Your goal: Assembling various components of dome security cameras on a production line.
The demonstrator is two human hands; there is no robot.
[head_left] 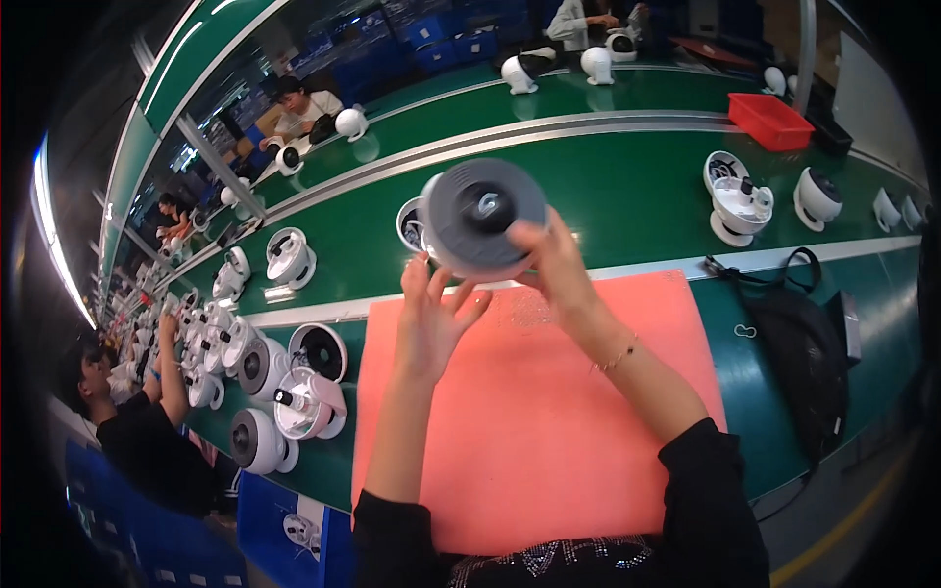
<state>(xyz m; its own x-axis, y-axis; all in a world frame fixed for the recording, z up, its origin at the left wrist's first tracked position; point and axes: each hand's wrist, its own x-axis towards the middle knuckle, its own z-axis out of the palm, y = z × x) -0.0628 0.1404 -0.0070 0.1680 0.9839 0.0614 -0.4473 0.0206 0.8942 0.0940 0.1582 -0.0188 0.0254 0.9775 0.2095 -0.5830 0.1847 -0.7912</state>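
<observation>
A round table fan (487,220), with a grey front grille and a dark centre hub, is held up above the far edge of the pink mat (529,412). My right hand (564,269) grips its right rim, thumb over the grey face and fingers underneath. Just below its lower left side, my left hand (434,323) is open with its fingers spread; whether the fingertips touch the fan I cannot tell. Partly hidden behind the fan, an opened white fan housing (409,223) stands on the green conveyor belt (608,186).
To my left, several white fans and opened housings (309,404) crowd the bench beside a co-worker (137,431). At right lie a black bag (804,353) and more fan housings (737,204). A red bin (769,122) stands far right. Below left is a blue crate (265,519).
</observation>
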